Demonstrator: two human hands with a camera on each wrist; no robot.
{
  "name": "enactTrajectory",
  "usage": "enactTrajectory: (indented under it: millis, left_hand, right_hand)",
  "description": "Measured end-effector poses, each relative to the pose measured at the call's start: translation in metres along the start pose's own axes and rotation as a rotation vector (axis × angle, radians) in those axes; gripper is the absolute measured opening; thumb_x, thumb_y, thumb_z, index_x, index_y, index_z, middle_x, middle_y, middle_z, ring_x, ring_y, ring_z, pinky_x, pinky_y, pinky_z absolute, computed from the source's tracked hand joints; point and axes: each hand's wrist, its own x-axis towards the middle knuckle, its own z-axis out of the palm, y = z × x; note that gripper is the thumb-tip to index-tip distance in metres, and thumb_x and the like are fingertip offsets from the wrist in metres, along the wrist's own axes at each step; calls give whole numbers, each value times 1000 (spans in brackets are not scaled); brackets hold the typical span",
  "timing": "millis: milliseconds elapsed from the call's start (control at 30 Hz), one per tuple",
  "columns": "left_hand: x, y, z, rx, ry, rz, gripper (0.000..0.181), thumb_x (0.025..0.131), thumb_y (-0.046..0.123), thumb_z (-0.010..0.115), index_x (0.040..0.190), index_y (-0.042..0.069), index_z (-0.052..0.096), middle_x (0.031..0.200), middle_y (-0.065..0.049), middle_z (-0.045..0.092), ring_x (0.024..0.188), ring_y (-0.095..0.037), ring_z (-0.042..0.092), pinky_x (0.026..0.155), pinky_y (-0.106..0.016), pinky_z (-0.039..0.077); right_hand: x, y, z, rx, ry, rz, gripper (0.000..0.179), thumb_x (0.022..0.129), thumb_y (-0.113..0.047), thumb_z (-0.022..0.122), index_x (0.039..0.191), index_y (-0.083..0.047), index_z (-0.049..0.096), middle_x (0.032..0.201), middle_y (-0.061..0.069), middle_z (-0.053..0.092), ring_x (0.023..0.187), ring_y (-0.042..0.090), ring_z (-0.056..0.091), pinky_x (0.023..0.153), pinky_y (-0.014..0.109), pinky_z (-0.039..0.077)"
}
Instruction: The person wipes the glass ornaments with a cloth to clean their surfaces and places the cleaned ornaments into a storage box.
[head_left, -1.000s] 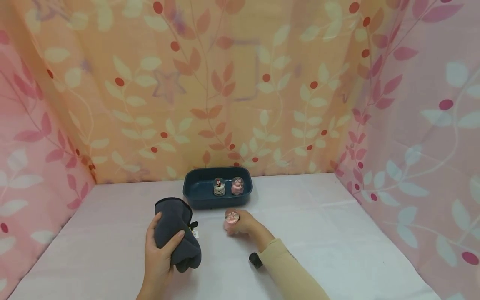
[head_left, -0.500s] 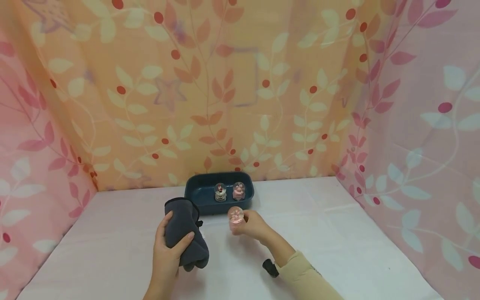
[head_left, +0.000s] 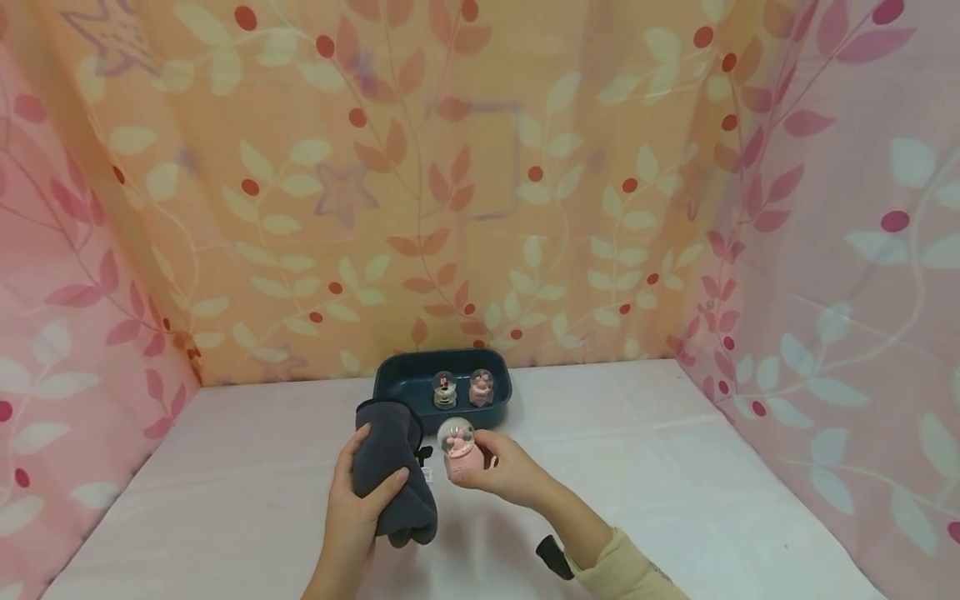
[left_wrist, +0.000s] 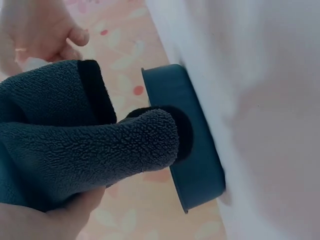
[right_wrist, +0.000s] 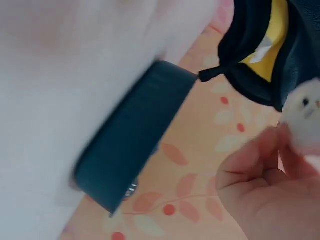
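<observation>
In the head view my left hand (head_left: 367, 487) grips a folded dark grey cloth (head_left: 393, 467) with black edging, thumb across its front. The left wrist view shows the cloth's fleecy pile (left_wrist: 100, 145); a yellow inner side (right_wrist: 277, 35) and a white tag appear in the right wrist view. Just right of the cloth, my right hand (head_left: 510, 471) pinches a small snow globe (head_left: 459, 450) with a pink base and clear dome, held upright above the table. Behind both hands, a dark blue tray (head_left: 397, 371) contains a snow globe with a white base (head_left: 445, 392) and a pink one (head_left: 482, 388).
A white cloth covers the table (head_left: 675, 467). Leaf-patterned curtains (head_left: 570, 250) rise at the back and both sides. The tray stands near the back curtain. A black piece (head_left: 553, 557) shows beside the right sleeve (head_left: 630, 571).
My right hand has raised the pink snow globe off the table and brought it close to the cloth. My left hand has shifted right with the cloth, which now overlaps the tray's front corner.
</observation>
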Motion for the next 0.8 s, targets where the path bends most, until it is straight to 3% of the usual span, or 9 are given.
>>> enactTrajectory:
  millis: [100,200,300,533,700,800]
  left_hand:
    - [-3,-1,2,-12,-38,-1,81,86,1,69,152,19,25,149,-19,25,111,-29,54,79,-31,55]
    - [-7,-2,4,-47,-89,-3,81,87,-1,68,151,19,24,149,-20,25,106,-25,57,78,-34,56]
    - [-10,-2,6,-73,-114,-4,81,87,-2,67,151,19,23,147,-20,28,104,-24,60,77,-36,56]
    - [-16,-3,10,-153,-141,52,76,87,-5,65,147,24,29,137,-19,34,98,-22,63,76,-35,56]
    - [-17,-8,16,-186,-173,98,73,86,-6,65,144,26,33,131,-16,39,100,-21,62,78,-33,55]
    - [-16,-11,15,-158,-187,119,71,82,-9,66,139,26,41,125,-15,45,98,-22,62,78,-33,55]
  right_hand:
    - [-3,-5,2,-64,-56,-56,35,82,-25,74,110,-8,63,93,-4,57,86,14,51,70,28,47]
    - [-5,-8,5,-10,-85,-55,40,82,-18,73,118,-6,61,99,-3,60,88,13,55,75,26,51]
    - [-8,-9,7,50,-77,-47,42,83,-15,72,121,-2,59,99,-1,61,83,13,56,70,24,51]
    - [-11,-6,9,14,-75,-105,36,87,-21,65,117,-3,58,90,-2,58,74,8,51,62,21,47]
    - [-9,-8,6,-45,-123,-155,31,84,-17,63,111,-2,57,87,-3,56,71,5,50,60,20,45]
    - [-5,-9,3,-87,-184,-155,29,83,-17,61,107,-3,59,83,-6,54,67,4,48,58,20,41]
